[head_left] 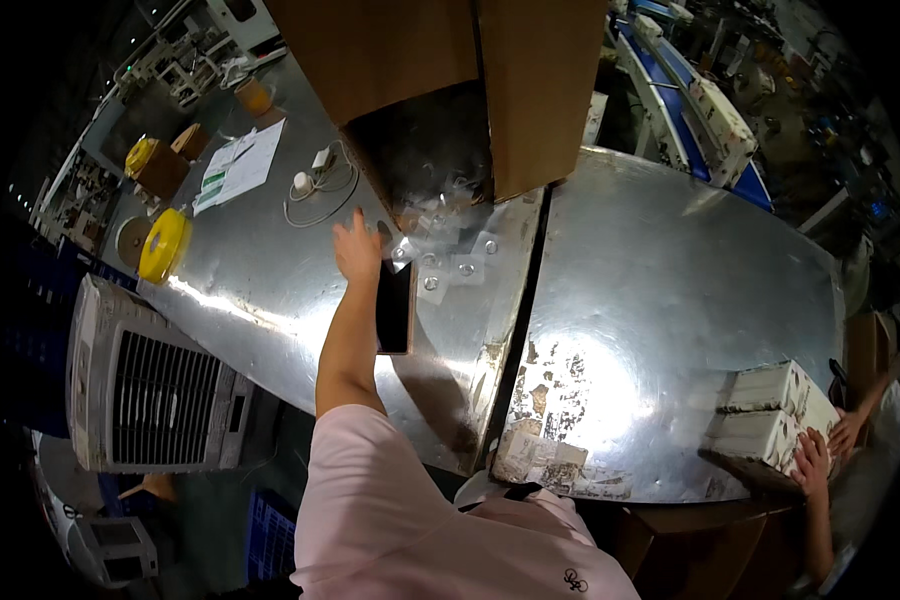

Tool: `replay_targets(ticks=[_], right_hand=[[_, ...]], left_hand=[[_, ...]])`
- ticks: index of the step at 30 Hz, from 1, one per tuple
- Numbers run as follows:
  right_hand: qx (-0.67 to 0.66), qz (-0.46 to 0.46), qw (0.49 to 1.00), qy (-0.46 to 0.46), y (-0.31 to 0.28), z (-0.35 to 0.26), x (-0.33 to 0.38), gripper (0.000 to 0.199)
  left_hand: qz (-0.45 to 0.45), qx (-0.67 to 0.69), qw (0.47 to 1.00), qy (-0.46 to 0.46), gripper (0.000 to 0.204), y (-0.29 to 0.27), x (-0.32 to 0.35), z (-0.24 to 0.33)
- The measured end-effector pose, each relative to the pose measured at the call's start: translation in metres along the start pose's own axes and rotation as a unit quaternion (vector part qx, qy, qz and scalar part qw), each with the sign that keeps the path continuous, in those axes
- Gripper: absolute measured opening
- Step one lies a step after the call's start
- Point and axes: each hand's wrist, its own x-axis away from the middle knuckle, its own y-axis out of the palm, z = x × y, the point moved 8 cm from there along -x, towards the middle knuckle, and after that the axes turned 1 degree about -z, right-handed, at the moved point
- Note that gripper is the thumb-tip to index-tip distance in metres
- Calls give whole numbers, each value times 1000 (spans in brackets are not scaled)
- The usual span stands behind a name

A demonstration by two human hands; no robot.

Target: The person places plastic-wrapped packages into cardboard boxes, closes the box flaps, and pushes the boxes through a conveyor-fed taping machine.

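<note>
My left hand [358,248] reaches over the metal table [610,260], its fingers apart and nothing visible in them. Close to its fingertips lie several small clear plastic packets [467,268], each with a small round piece inside. They spread from the mouth of a large cardboard carton [537,100], whose dark inside holds more clear plastic. Beside my left wrist is a dark rectangle with a thin brown edge [397,310]; whether it is an opening or a flat object, I cannot tell. My right hand is out of the picture.
A white cable [305,185], paper sheets [238,168] and a yellow tape roll [164,246] lie on the left. At right, another person's hands [813,462] touch a white block-like stack [770,412]. A gap [518,345] splits the tabletop. An air cooler [160,385] stands lower left.
</note>
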Motion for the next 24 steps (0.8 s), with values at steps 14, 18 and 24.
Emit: replay_targets(ticks=[14,18,24], right_hand=[[29,81,995,-43,-15,6,20,59],[29,86,995,-32,-16,7,21,63],[38,101,994,-12,-26,4,24,71]], left_hand=[[5,413,910,-29,58,6,31,15],[-17,242,965,97,59,-1,80,93],[10,237,948,210,60,-31,86,121]])
